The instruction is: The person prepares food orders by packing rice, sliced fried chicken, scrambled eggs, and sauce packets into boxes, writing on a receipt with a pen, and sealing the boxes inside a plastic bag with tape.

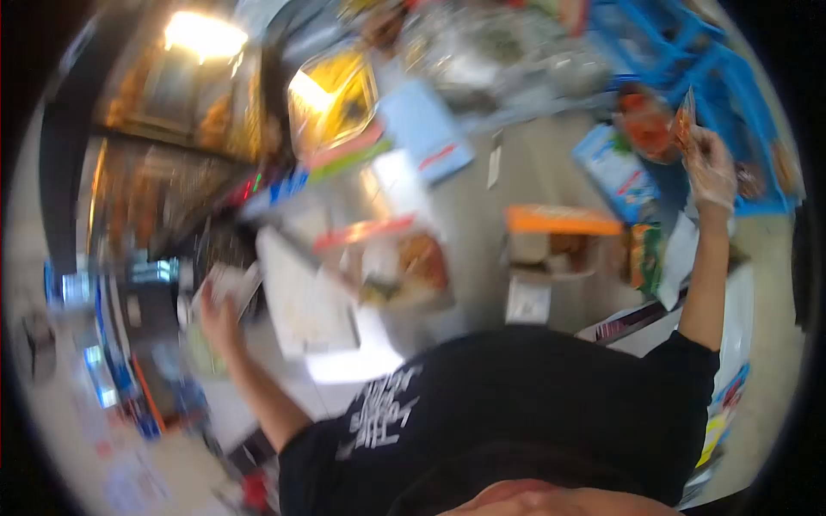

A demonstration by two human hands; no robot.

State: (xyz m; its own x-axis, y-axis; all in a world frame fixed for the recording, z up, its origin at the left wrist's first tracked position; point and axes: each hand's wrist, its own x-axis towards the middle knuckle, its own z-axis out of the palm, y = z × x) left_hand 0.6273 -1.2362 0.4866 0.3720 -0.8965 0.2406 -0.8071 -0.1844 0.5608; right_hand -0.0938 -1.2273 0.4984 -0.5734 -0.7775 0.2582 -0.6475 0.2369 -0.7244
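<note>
My right hand [711, 169], in a clear thin glove, is raised at the right. Its fingers are closed on a small see-through packet [685, 122] with orange-red contents. Just beside the packet is a clear container of red-orange food [647, 123]. My left hand [221, 316] is stretched out low at the left, smeared by motion. A whitish thing [234, 284] lies against its fingers; I cannot tell whether it is gripped. Between my arms stand an open box with an orange lid edge [564, 220] and a see-through container with food [404, 273].
A white board [301, 297] lies on the steel counter [482, 211]. Blue crates [723, 82] stand at the back right. A yellow-filled tray [334, 99], a light-blue box [426, 129] and clear plastic bags [490, 52] are at the back. A lit display cabinet [176, 129] stands left.
</note>
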